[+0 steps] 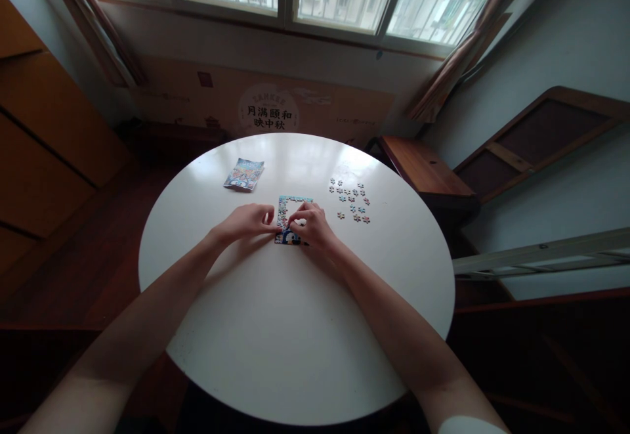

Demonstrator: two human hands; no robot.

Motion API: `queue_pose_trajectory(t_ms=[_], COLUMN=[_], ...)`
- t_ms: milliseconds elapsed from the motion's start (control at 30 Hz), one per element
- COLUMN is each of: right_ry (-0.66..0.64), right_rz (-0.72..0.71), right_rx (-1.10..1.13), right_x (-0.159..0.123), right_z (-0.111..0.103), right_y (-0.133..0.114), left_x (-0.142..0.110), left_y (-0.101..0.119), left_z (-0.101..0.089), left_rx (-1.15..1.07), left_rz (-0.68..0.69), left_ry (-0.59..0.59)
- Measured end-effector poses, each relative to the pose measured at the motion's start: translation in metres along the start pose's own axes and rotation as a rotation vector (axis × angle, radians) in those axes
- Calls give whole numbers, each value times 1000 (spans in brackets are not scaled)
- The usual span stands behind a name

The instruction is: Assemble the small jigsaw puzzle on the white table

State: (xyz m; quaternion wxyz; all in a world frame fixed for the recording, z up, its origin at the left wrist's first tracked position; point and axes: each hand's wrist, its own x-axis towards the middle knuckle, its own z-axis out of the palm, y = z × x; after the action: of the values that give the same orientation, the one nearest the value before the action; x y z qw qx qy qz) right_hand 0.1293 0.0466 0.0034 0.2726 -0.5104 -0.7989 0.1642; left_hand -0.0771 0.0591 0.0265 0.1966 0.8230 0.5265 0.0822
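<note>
A small, partly assembled jigsaw puzzle [291, 205] lies flat near the middle of a round white table [295, 329]; its frame of pieces is joined and its centre is bare. My left hand [246, 220] rests at the puzzle's left edge with curled fingers touching it. My right hand [313, 222] lies over the puzzle's lower right part, its fingers pinched together on a piece there. Several loose puzzle pieces [351, 201] are scattered to the right of the puzzle, apart from both hands.
A colourful printed packet [244, 174] lies on the table at the back left. A wooden chair or bench [423, 168] stands beyond the table's right side. A window with curtains runs along the far wall. Wooden cabinets stand at the left.
</note>
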Motion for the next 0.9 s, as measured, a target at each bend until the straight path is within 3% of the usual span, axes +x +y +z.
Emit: queue_pose_trajectory(t_ms=[133,300,367,467,600,900], right_ry=[83,332,348,219,36,0], right_rz=[-22,79,105,163,211,166], right_rx=[73,245,244,191,109,-103], right_x=[5,13,9,-6,-25,-31], right_z=[-10,-51,-62,-62,-47,-36], right_y=[5,22,29,37,39,31], left_x=[1,0,0,0,1,0], left_y=[1,3,4,3,2,6], left_z=[0,-2,-3,-3,-2,-3], left_rx=[2,9,12,10,5,-14], left_rz=[-4,-13,-19,-21,-15,-13], left_ry=[-7,-31,-36,-32,-28,-25])
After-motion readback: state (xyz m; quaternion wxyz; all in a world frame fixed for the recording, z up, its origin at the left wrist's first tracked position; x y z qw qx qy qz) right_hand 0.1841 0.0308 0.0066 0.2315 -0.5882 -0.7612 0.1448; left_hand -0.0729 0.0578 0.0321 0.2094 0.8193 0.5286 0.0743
